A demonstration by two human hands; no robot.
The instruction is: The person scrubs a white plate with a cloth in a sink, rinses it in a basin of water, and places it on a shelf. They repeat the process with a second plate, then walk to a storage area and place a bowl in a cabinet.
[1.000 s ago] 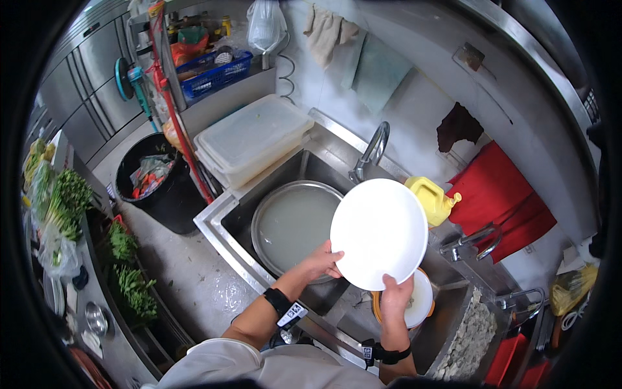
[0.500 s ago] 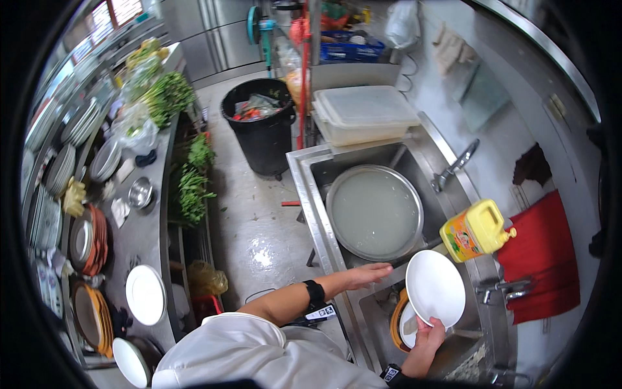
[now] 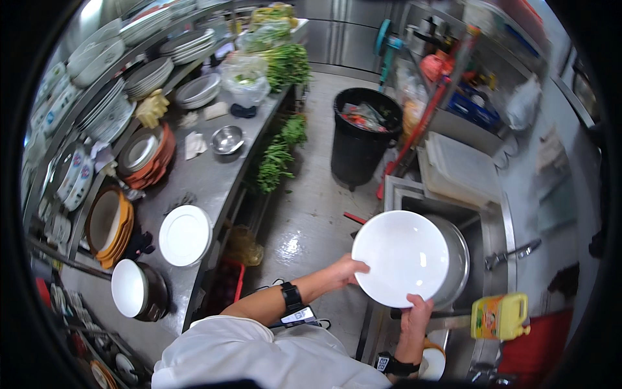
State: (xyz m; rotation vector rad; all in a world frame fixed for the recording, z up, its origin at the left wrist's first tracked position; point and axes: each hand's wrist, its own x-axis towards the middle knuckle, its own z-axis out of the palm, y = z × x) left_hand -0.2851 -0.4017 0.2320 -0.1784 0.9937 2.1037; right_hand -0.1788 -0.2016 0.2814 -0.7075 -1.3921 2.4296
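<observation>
- Held up in front of the body, in both hands: a wide, glossy white bowl [image 3: 402, 258], open side toward the camera, partly hiding the round metal basin [image 3: 460, 253] in the steel sink [image 3: 510, 227].
- Gripped at the left rim by the left hand [image 3: 342, 271], closed on it, thumb over the edge, remaining fingers mostly out of sight.
- Gripped likewise at the lower-right rim by the right hand [image 3: 416, 314], closed on it, thumb up at the edge. Cannot tell the finger spread behind the wall.
- Judged stiff: smooth and hard-looking, without visible bend between the two holds.
- Probably of moderate weight for such a width; lighter if plastic, heavier and more brittle if ceramic. Cannot tell the material from this view.
- Likely slippery, given the gloss. Cannot tell wet from dry; bright spots inside perhaps only lamp reflections.
- Best taken at two well-separated rim points, thumbs on the inner edge, fingers spread beneath, to check tipping and sliding.
- Better treated as chippable: keep the rim from knocking the steel edge, the metal basin or the white dish [image 3: 432, 364] showing beside the right wrist. Apart from the yellow jug [image 3: 497, 316] farther right.
</observation>
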